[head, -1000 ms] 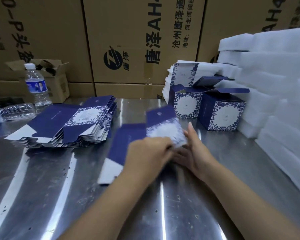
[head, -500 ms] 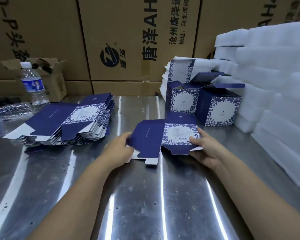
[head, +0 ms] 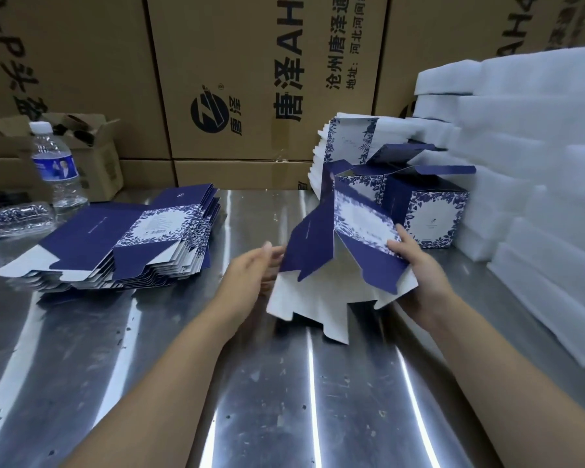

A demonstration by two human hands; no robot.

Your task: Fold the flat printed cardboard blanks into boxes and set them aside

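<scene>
Half-opened blank (head: 318, 251) held over mid-bench (head: 250, 383): right edge pinched by curled right fingers (head: 397, 249), left panel touched by straight left fingers (head: 265, 253).

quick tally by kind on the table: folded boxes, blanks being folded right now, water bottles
folded boxes: 2
blank being folded: 1
water bottles, one upright, one lying flat: 2
total: 5

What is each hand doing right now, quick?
Left hand: open, straight fingers touching the cardboard blank.
Right hand: gripping the blank's right edge.
</scene>
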